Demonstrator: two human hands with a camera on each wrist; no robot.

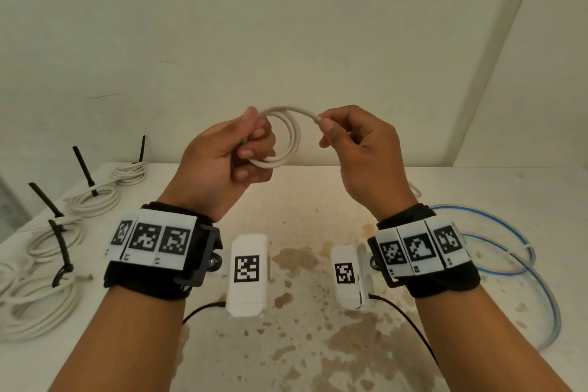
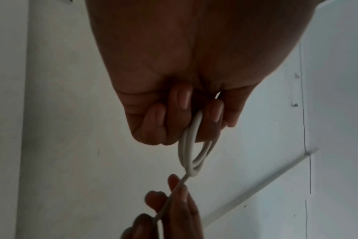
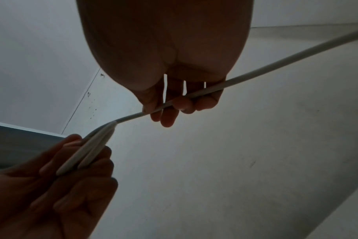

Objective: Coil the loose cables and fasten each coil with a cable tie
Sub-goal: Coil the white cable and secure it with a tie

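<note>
Spanning the head view: stained white table (image 1: 305, 344), tied white coils (image 1: 95, 200) with black cable ties (image 1: 83, 169) along its left edge, blue cable (image 1: 509, 264) right. Held above its far edge: white cable (image 1: 288, 134), loops gripped in curled left hand (image 1: 222, 156), free run pinched by right hand (image 1: 359, 149). Shown only from right wrist: cable's tail (image 3: 276, 63) running past the fingers (image 3: 168, 113).

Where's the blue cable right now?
In the head view the blue cable lies in loose loops at the right of the table, just beyond the right wrist, untouched by either hand.
</note>
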